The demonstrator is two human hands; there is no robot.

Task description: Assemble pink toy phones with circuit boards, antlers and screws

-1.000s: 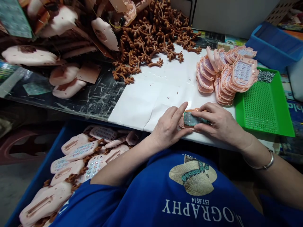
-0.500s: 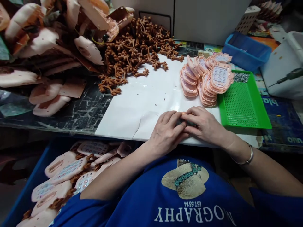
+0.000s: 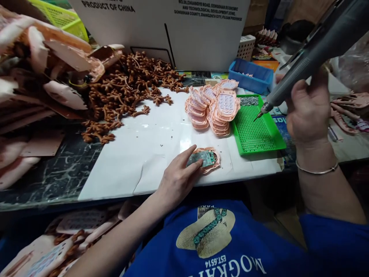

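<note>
My right hand (image 3: 308, 111) is closed round a grey electric screwdriver (image 3: 304, 63), raised at the right with its bit pointing down and left over the green tray (image 3: 253, 138). My left hand (image 3: 175, 173) grips the left side of a pink plastic shell half (image 3: 215, 165) lying on the white sheet. A green circuit board (image 3: 208, 156) sits inside that shell. One finger rests on the board and another reaches along the shell's far edge; the fingers partly cover both. Small metal screws (image 3: 249, 100) lie at the tray's far end.
Stacked pink shells with pale keypads (image 3: 226, 104) stand left of the tray. Brown antler-shaped parts (image 3: 129, 84) are heaped at the back left, beside larger pink shells (image 3: 63, 98). A blue bin (image 3: 250, 82) and a big white box (image 3: 201, 46) stand behind. Finished-looking pink pieces (image 3: 43, 250) lie below the table edge.
My right hand has left the shell and lifted the screwdriver at the right. My left hand stays on the shell, with the circuit board now visible. The view has shifted right and up.
</note>
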